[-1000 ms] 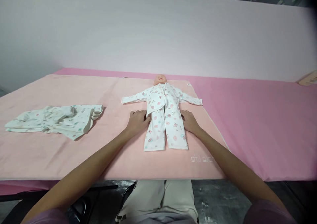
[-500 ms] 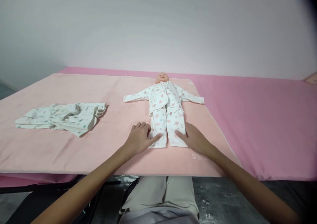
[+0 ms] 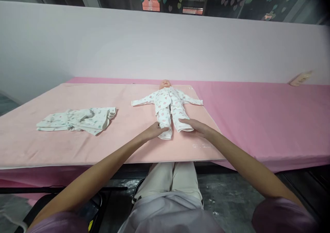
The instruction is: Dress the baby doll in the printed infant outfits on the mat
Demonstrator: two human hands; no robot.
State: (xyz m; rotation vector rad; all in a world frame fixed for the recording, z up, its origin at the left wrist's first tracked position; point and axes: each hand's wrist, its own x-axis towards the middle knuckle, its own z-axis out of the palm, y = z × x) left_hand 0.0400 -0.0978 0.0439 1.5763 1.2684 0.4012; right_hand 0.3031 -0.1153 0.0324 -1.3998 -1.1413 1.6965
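Note:
A baby doll [image 3: 165, 84] lies on its back on a peach mat [image 3: 123, 123], head away from me and arms spread. It wears a white printed jacket [image 3: 162, 98] and matching trousers [image 3: 164, 117]. My left hand [image 3: 153, 131] grips the lower left trouser leg, thumb on top and fingers tucked at its outer side. With thumb above and fingers beneath, my right hand [image 3: 197, 126] holds the right leg's lower end, which is slightly raised and angled outward. The doll's feet are hidden inside the trouser legs.
Folded white printed baby clothes [image 3: 79, 119] lie on the mat to the left. A pink cover [image 3: 257, 119] spreads over the table to the right, with a pale bottle [image 3: 300, 78] at its far edge. A white wall panel [image 3: 165, 47] stands behind.
Both hands have closed around the trouser legs. The right leg has been lifted and swung outward. My view has tilted up, bringing the window behind the wall panel into sight.

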